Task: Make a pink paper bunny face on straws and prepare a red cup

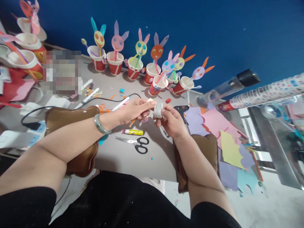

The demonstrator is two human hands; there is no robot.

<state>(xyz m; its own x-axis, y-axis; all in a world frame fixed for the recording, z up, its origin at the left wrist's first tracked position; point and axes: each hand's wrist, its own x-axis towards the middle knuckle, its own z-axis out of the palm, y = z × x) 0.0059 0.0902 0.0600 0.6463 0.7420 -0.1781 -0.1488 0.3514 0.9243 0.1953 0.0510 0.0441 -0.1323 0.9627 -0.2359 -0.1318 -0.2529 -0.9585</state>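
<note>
My right hand (173, 122) is closed around a small whitish tape roll (158, 110), held on its edge above the desk. Reaching in from the left, my left hand (138, 110) has thumb and forefinger pinched together against the roll's near side; what lies between those fingertips is too small to make out. Below the hands are a yellow glue stick (134, 132) and black-handled scissors (142, 146), which lie partly spread on the grey desk (133, 166). A black glue gun (181, 110) rests beyond my right hand.
Red-and-white paper cups (115, 66) with paper rabbit figures line the blue wall. Brown cushions (71, 118) lie under my forearms. Coloured paper sheets (234, 148) cover the right side. White markers (88, 96), scraps and a black cable (102, 98) lie at left.
</note>
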